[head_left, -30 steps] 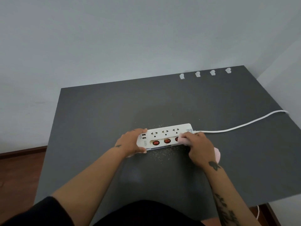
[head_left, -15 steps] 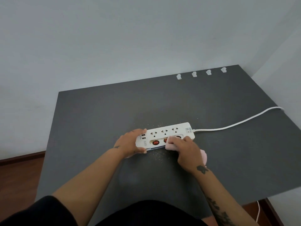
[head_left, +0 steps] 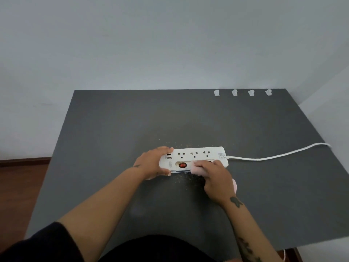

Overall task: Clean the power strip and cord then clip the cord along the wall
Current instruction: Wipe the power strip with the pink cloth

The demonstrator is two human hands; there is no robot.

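Observation:
A white power strip (head_left: 196, 155) with three sockets, USB ports and red switches lies near the middle of the dark grey table (head_left: 113, 129). My left hand (head_left: 152, 163) grips its left end and holds it still. My right hand (head_left: 215, 176) presses a pink cloth (head_left: 197, 169) onto the row of switches, covering the middle and right ones. The white cord (head_left: 273, 157) runs from the strip's right end off the table's right edge. Several white cord clips (head_left: 234, 92) sit in a row along the wall at the table's far right.
Fine brownish crumbs (head_left: 183, 179) are scattered on the table just in front of and behind the strip. The grey wall (head_left: 170, 44) stands behind the table and a side wall closes in at the right. Wooden floor (head_left: 18, 186) shows at the left.
My right hand has slid the pink cloth leftward along the switch row, from the strip's right end to its middle. My left hand has kept its hold on the left end.

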